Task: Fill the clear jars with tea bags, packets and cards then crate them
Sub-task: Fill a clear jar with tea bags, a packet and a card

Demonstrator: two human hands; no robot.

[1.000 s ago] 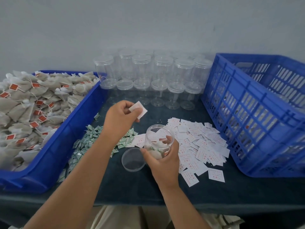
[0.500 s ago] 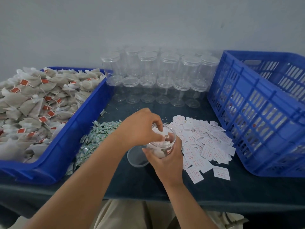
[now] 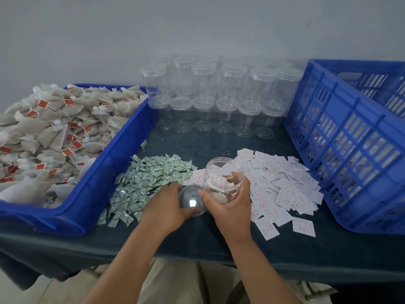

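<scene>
jar (image 3: 221,172) lower centre, roughly upright, mouth open | right grip (image 3: 234,202) clamped round its wall | lid (image 3: 191,201) flat on bench (image 3: 197,238), just left of jar | left grip (image 3: 168,205) curled on lid | capping likely: lift, shift right

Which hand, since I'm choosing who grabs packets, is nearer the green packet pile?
Left. The left hand grips the lid at the edge of the green packet pile; the right hand holds the open jar beyond the lid, beside the white cards.
</scene>
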